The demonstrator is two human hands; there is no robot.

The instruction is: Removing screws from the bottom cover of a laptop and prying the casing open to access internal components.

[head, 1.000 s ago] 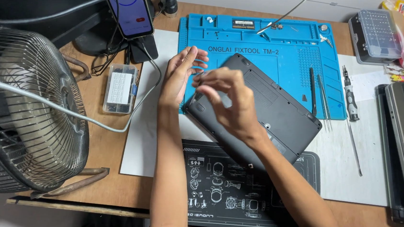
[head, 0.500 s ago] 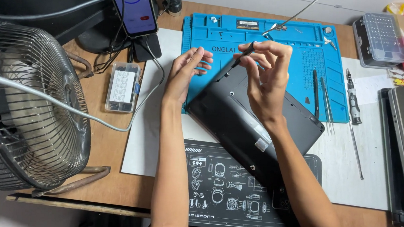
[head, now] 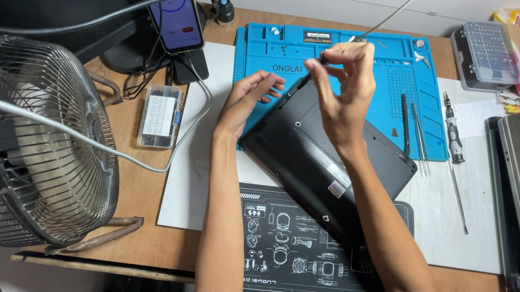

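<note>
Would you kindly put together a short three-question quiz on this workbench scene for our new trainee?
1. True or false: the left hand rests at the edge of the black laptop.
2. What does the right hand pinch: A) a small dark tool, B) a phone, C) a screwdriver?
3. What stands at the desk's left side?

Key: 1 true. 2 A, the small dark tool. 3 A wire-caged fan.

Small dark part in right hand (head: 341,94): pinched at the fingertips, too small to identify.
Laptop base (head: 327,157): middle part hidden under the right forearm.
Black mat (head: 283,240): near edge cut off below both arms.
Left hand (head: 248,99): fingertip contact with laptop base unclear.
</note>
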